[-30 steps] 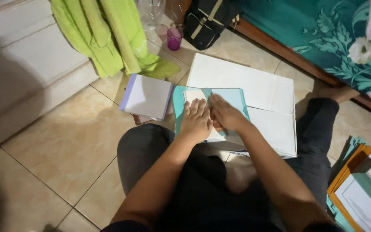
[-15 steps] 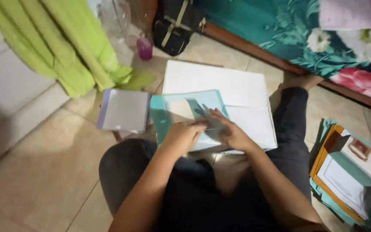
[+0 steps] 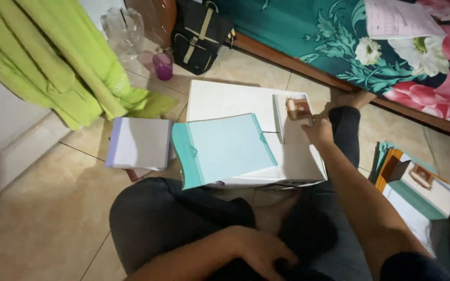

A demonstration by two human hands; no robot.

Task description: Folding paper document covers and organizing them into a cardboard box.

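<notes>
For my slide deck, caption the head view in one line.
Right hand touches a small booklet beside a teal folder; left hand rests on lap.

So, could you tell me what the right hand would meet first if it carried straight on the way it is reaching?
The right hand points up-left at the small white booklet with a brown picture, lying on the large white sheet. Its fingertips already look to be at the booklet's edge, so it would likely meet that first, though actual contact is hard to judge.

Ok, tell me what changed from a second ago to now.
Both hands left the teal folder. The right hand went out to the small booklet on the white board; the left hand dropped to the lap. Folder, board and grey notebook stayed put.
</notes>
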